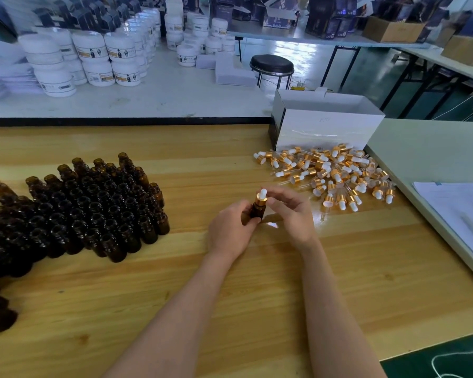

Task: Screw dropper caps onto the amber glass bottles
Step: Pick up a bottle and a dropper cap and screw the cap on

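My left hand (231, 230) grips an amber glass bottle (257, 210) upright above the middle of the wooden table (202, 282). A dropper cap (262, 197) with a gold collar and white bulb sits on the bottle's neck, and my right hand (290, 211) pinches it with fingertips. A large cluster of open amber bottles (93, 208) stands at the left. A heap of loose dropper caps (331, 173) lies at the right rear of the table.
A white open box (325, 126) stands behind the cap heap. A pale side table with papers (459, 211) adjoins on the right. White jars (93, 58) and a black stool (272, 66) lie beyond the table's far edge.
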